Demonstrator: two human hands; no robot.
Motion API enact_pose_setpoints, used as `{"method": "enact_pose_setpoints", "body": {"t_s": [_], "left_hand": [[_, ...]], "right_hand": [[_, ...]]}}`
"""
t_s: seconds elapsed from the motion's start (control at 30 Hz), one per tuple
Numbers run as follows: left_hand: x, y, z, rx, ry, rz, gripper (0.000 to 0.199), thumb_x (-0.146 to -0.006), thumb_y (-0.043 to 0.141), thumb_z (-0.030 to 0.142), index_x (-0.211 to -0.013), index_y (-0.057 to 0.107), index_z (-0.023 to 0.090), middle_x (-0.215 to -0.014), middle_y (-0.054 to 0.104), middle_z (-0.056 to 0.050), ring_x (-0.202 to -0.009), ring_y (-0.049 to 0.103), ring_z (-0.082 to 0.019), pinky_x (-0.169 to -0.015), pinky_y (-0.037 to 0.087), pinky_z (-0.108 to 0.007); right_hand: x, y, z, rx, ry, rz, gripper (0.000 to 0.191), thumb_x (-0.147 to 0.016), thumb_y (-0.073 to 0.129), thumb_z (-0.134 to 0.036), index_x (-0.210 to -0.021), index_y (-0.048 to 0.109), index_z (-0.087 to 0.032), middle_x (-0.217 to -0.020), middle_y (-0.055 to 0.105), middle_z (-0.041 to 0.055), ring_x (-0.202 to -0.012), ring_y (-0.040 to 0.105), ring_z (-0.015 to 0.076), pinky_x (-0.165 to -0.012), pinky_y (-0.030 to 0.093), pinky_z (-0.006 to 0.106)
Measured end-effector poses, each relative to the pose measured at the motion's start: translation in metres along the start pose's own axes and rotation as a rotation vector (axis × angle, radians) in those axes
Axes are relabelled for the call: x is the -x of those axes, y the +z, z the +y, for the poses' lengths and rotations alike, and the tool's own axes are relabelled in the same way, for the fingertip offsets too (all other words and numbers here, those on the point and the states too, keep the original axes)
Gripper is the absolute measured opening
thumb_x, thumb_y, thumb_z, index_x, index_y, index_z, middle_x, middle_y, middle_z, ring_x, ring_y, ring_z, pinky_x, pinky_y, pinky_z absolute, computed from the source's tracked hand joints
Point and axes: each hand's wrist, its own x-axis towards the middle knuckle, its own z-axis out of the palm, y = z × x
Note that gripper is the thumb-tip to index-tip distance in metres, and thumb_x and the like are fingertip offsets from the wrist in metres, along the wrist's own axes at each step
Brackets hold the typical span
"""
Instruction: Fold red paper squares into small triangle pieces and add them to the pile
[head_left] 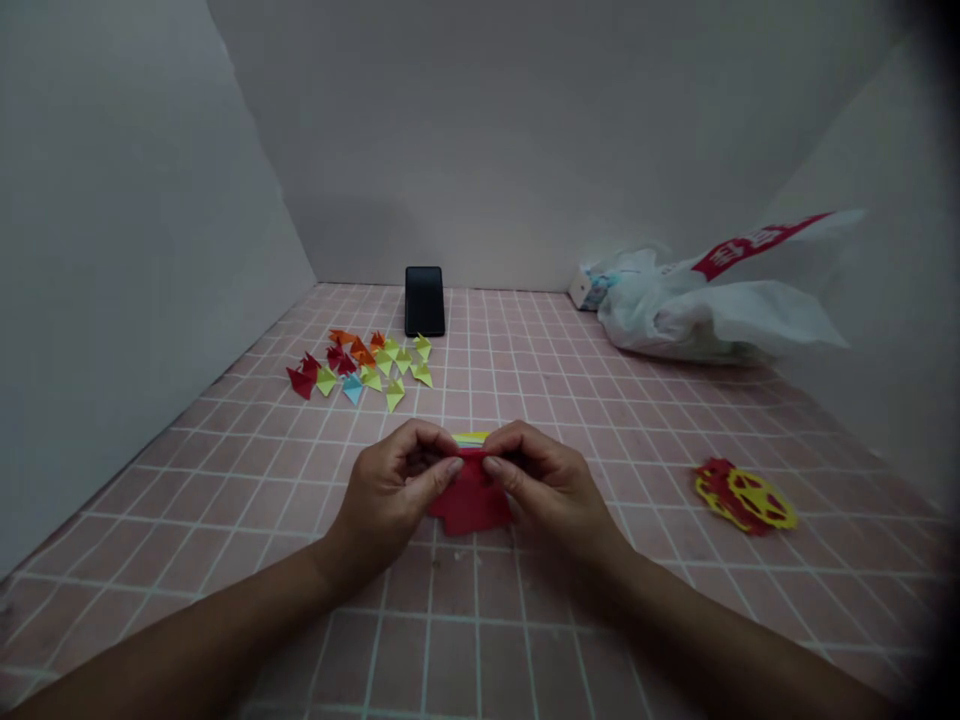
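Red paper [472, 502] sits pinched by the left hand [391, 480] and right hand [551, 482]; origami figures [371, 378] lie far left.

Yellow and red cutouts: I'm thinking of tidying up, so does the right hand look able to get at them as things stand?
Probably yes: nothing stands between the right hand and the cutouts, though it would likely need to release the red paper first.

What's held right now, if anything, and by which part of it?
Red paper, pinched near its far edge: left hand and right hand close together there. One piece or several: can't tell.
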Motion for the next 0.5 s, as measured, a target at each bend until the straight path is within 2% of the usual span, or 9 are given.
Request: {"method": "enact_pose_setpoints", "body": {"t_s": [0.1, 0.23, 0.4, 0.5], "left_hand": [[-0.0012, 0.0005, -0.0003, 0.062, -0.026, 0.027, 0.015, -0.077, 0.072, 0.021, -0.090, 0.065, 0.017, -0.080, 0.068, 0.000, -0.071, 0.064, -0.012, -0.065, 0.053, -0.022], [-0.0026, 0.0008, -0.0009, 0.097, -0.095, -0.001, 0.012, -0.077, 0.072, 0.023, -0.085, 0.067, 0.016, -0.072, 0.067, 0.000, -0.066, 0.062, -0.012, -0.059, 0.052, -0.022], [-0.0017, 0.0000, 0.0003, 0.087, -0.079, -0.020, 0.009, -0.080, 0.069, 0.024, -0.084, 0.068, 0.016, -0.073, 0.068, -0.001, -0.067, 0.062, -0.012, -0.061, 0.053, -0.022], [-0.0014, 0.0004, 0.0006, 0.102, -0.063, 0.017, 0.009, -0.080, 0.069, 0.023, -0.087, 0.067, 0.017, -0.073, 0.069, 0.000, -0.066, 0.064, -0.012, -0.061, 0.054, -0.022]], "right_hand": [[0.0013, 0.0000, -0.0013, 0.084, -0.085, 0.013, 0.006, -0.087, 0.061, -0.020, -0.083, 0.065, -0.019, -0.082, 0.061, 0.0024, -0.077, 0.057, 0.0162, -0.069, 0.045, 0.030], [0.0015, -0.0006, -0.0016, 0.158, -0.189, 0.053, 0.009, -0.089, 0.060, -0.016, -0.082, 0.063, -0.020, -0.080, 0.059, 0.0011, -0.075, 0.057, 0.0158, -0.069, 0.045, 0.030], [0.0027, -0.0008, -0.0028, 0.256, -0.308, 0.059, 0.014, -0.091, 0.057, -0.011, -0.084, 0.062, -0.021, -0.081, 0.059, 0.0011, -0.077, 0.058, 0.0160, -0.070, 0.046, 0.031], [0.0036, -0.0012, -0.0048, 0.349, -0.395, 0.066, 0.015, -0.092, 0.056, -0.009, -0.086, 0.062, -0.022, -0.084, 0.060, 0.0020, -0.081, 0.059, 0.0170, -0.073, 0.048, 0.032]]}}
